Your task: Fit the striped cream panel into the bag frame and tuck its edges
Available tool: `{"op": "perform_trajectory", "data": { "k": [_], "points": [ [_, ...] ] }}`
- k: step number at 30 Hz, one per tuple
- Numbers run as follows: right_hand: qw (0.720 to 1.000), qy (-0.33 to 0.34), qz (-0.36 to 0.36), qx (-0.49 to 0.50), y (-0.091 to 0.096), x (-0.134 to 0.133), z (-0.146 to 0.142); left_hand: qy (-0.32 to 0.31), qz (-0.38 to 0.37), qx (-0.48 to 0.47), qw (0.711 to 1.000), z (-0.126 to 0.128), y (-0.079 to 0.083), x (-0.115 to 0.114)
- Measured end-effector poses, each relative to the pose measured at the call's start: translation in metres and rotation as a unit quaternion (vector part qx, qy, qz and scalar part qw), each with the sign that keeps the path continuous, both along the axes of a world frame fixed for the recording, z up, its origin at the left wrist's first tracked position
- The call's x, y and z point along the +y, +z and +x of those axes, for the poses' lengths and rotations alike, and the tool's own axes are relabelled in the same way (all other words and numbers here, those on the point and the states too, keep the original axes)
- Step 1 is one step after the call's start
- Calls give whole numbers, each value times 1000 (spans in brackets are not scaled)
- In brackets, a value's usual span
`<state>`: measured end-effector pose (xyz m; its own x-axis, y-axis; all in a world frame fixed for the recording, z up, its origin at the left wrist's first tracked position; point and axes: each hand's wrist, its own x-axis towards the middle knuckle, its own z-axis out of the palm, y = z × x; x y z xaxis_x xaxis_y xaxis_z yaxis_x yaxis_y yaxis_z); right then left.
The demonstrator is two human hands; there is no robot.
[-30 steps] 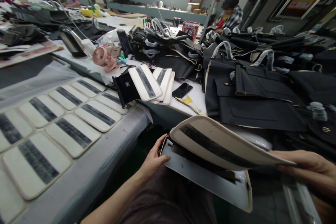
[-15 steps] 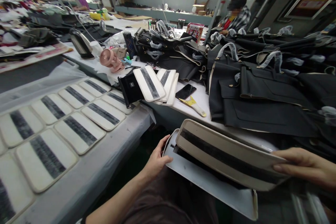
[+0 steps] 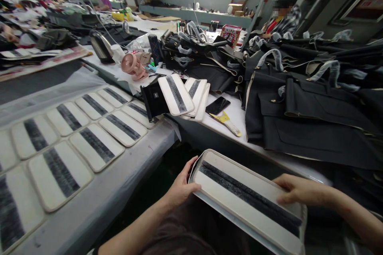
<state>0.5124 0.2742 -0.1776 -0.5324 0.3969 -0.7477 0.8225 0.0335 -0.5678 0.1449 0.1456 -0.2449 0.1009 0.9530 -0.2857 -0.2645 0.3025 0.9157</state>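
Observation:
An off-white panel with rounded corners and a black band along its length lies over a pale grey-blue backed piece, of which only the near edge shows. My left hand grips both at their left end, thumb on the near side. Along the far long edge, toward the right, my right hand holds the panel between thumb and bent fingers. Both are held above my lap. Similar banded panels lie in rows on the table to the left.
More panels are piled on a black piece at the table corner. Beside them are a phone and a yellow-white brush-like tool. Black bag pieces fill the right. A pink fan and kettle stand behind; co-workers sit farther back.
The banded panel, tilted up before, now lies down over the grey-blue piece. My right hand has moved left from its right end onto its far edge. The left hand keeps its hold.

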Motion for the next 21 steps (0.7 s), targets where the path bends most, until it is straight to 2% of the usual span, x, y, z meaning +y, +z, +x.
{"op": "perform_trajectory", "data": {
  "k": [2,4,7,8,11,12,14,16,18,21],
  "points": [
    [997,24,71,18,11,-7,-22,-3,4,5,1000,-1,-3,1],
    [990,7,125,63,14,-19,-49,-2,11,0,1000,0,-7,0],
    [965,-52,258,16,-1,-33,-78,15,17,-30,999,3,-13,-4],
    [963,-65,261,8,-8,-34,-81,21,13,-42,999,4,-14,-5],
    [987,-56,135,69,-24,-26,-83,30,3,-69,997,8,-15,-8],
    [989,-46,123,71,-26,-23,-83,31,3,-74,997,9,-15,-8],
    [980,-22,199,11,-29,-21,-85,34,5,-76,997,9,-16,-8],
    [946,-9,316,-74,-35,-28,-89,36,4,-72,997,9,-17,-8],
    [899,2,424,-110,-46,-40,-91,35,1,-66,997,9,-18,-8],
    [809,38,586,-36,-65,-60,-95,43,-3,-68,997,10,-18,-8]
  ]
}}
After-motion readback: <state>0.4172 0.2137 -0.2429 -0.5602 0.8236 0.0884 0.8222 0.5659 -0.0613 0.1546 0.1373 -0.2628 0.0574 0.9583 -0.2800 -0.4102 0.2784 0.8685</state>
